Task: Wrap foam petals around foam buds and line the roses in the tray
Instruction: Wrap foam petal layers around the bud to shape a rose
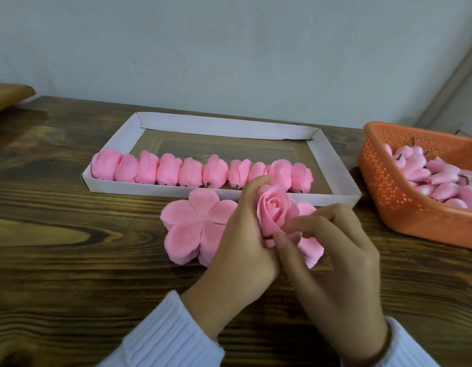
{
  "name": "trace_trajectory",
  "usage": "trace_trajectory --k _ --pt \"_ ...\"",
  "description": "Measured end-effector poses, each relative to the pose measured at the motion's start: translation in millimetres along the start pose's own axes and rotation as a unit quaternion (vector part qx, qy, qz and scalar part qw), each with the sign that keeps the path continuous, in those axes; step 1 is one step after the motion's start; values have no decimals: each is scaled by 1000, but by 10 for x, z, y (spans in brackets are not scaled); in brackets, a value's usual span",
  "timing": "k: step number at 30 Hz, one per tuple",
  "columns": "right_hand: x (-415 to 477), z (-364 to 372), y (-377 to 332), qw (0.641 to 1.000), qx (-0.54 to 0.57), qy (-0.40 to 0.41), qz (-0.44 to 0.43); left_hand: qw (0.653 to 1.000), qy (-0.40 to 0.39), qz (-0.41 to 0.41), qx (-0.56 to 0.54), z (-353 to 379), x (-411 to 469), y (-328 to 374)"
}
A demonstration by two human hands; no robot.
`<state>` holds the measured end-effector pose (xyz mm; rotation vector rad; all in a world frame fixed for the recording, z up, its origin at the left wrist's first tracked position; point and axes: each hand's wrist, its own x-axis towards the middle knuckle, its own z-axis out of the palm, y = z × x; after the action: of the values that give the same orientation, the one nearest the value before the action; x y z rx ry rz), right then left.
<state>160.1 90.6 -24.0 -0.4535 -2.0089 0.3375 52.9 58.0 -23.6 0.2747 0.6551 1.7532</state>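
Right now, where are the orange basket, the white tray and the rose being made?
orange basket (383,186): head view, its holed side wall
white tray (224,128): head view, its far rim
rose (272,209): head view, its curled middle

Small handcraft workspace, plain room: dark wood-grain table (70,234) against bare pale wall (229,49); white cardboard tray (324,154) holding row of pink foam roses (192,172); orange perforated basket (388,186) heaped with buds (441,178); stack of foam petals (192,223).

White ribbed knit sleeves (163,337), thin brown band (385,345) at right wrist
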Motion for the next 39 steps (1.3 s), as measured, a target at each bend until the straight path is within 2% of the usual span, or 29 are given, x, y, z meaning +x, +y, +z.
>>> trace_trajectory --k 4,17,25,29,32,34,36,37,39 --pt "20 2 6 998 37 -55 24 999 -5 -15 -31 5 3 23" --pt "41 -19 5 994 91 -53 15 998 21 -44 -49 37 26 0" --pt "40 -37 -13 988 122 -77 59 1000 25 -1 -10 71 -10 18" --pt "67 -51 0 991 93 -92 43 1000 22 -2 8 63 -9 35" --pt "84 -59 14 989 103 -94 49 996 12 53 75 31 -38 34" --pt "82 -61 19 988 118 -85 56 966 -5 150 210 -38 -59 21" --pt "66 -56 18 987 133 -63 71 890 -21 237 390 -85 -102 23" --pt "55 -51 16 986 140 -44 84 869 -27 254 423 -97 -120 26" --pt "39 -47 11 979 167 0 120 862 -24 270 428 -93 -151 49"
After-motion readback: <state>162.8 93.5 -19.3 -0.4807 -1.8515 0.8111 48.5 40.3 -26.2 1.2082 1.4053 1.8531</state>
